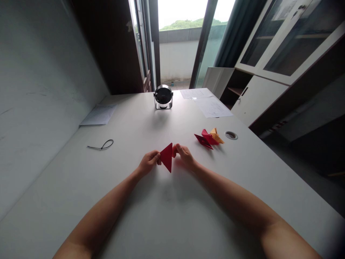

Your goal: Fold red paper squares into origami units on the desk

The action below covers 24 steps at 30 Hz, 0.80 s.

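A red folded paper triangle (167, 157) is held up over the white table, its long edge upright on the right and one corner pointing left. My left hand (150, 160) pinches that left corner between thumb and fingers. At the middle of the long edge is my right hand (184, 154), its fingers curled and closed against the paper; its exact grip is partly hidden. To the right lie folded paper pieces: a dark red one (204, 141), a pinkish-red one (209, 137) and a yellow-orange one (216, 136), close together.
A roll of tape (231, 135) lies right of the folded pieces. A black cable tie (101, 145) is on the left. A round black and silver device (163, 97) stands at the table's far edge. Paper sheets (212, 107) lie far right, another sheet (98, 115) by the left wall.
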{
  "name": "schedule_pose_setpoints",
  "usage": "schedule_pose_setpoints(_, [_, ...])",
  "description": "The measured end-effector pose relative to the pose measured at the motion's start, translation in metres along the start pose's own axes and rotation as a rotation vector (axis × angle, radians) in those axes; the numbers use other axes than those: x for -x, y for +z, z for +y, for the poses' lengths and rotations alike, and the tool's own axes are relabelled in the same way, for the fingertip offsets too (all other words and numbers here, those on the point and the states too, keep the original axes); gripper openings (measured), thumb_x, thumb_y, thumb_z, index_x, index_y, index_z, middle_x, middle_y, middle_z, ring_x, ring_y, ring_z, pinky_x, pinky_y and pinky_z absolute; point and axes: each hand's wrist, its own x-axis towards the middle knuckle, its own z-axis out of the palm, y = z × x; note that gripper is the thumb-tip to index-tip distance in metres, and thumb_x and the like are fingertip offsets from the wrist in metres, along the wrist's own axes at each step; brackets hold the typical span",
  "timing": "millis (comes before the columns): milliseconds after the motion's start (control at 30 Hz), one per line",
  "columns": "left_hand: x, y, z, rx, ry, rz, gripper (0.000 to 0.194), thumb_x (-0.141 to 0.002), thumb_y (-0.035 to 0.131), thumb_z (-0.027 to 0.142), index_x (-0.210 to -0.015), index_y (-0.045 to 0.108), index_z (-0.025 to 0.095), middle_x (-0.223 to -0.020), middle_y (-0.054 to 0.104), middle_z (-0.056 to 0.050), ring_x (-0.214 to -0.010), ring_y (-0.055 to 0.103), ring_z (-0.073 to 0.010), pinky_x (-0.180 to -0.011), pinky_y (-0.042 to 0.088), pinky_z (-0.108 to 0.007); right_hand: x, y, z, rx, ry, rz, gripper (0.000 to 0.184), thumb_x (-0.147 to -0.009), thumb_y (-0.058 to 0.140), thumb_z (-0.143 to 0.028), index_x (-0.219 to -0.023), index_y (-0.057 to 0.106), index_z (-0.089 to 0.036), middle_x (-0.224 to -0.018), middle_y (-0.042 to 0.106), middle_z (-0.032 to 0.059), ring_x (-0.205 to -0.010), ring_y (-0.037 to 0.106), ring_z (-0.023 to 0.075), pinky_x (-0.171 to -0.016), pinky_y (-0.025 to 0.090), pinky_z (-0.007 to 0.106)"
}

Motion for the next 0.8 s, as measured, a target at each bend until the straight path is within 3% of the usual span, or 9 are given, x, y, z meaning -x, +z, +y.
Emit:
schedule_pose_setpoints(167, [-0.003, -0.002, -0.004, 0.112, 0.013, 0.03, 0.032, -0.095, 0.052, 0.044, -0.085, 0.061, 0.015, -0.067, 0.064, -0.002, -0.063, 0.057, -0.0137, -0.065, 0.045, -0.026, 0.004, 0.004, -0.005, -0.045, 0.007, -0.166, 0.05, -0.089, 0.054, -0.063, -0.075, 0.062, -0.016, -0.07, 0.062, 0.0035, -0.066, 0.056, 0.0166, -0.065, 0.045, 0.029])
schedule_pose_setpoints(300, [-0.003, -0.002, -0.004, 0.13, 0.011, 0.033, 0.031, -0.095, 0.053, 0.043, -0.086, 0.061, 0.015, -0.066, 0.063, -0.002, -0.063, 0.057, -0.0137, -0.065, 0.045, -0.026, 0.005, 0.007, -0.01, -0.08, 0.025, -0.226, 0.047, -0.09, 0.055, -0.06, -0.081, 0.065, -0.015, -0.075, 0.065, 0.0049, -0.07, 0.059, 0.0182, -0.067, 0.047, 0.03])
schedule_pose_setpoints(500, [-0.003, -0.001, -0.006, 0.121, 0.015, 0.024, 0.03, -0.094, 0.054, 0.043, -0.091, 0.064, 0.014, -0.067, 0.063, -0.002, -0.064, 0.057, -0.0137, -0.066, 0.046, -0.027, 0.005, 0.011, -0.004, 0.005, -0.034, -0.192, 0.033, -0.089, 0.059, -0.046, -0.1, 0.067, -0.016, -0.09, 0.071, 0.0067, -0.079, 0.064, 0.02, -0.071, 0.049, 0.03])
schedule_pose_setpoints(633, [-0.002, 0.002, -0.006, 0.071, 0.028, 0.028, 0.029, -0.092, 0.056, 0.041, -0.098, 0.063, 0.014, -0.069, 0.062, -0.002, -0.065, 0.057, -0.0133, -0.066, 0.046, -0.027, 0.005, 0.012, 0.003, 0.132, -0.081, -0.14, 0.016, -0.085, 0.061, -0.031, -0.09, 0.065, -0.016, -0.079, 0.069, 0.0032, -0.067, 0.059, 0.0157, -0.062, 0.046, 0.027])
schedule_pose_setpoints(800, [0.003, 0.006, 0.001, -0.179, 0.061, 0.112, 0.032, -0.09, 0.057, 0.037, -0.117, 0.054, 0.02, -0.071, 0.058, 0.003, -0.061, 0.053, -0.0112, -0.059, 0.042, -0.022, 0.003, 0.011, 0.007, 0.275, -0.082, -0.032, 0.007, -0.078, 0.061, -0.023, -0.082, 0.059, -0.018, -0.069, 0.063, -0.0008, -0.059, 0.051, 0.0127, -0.057, 0.041, 0.025])
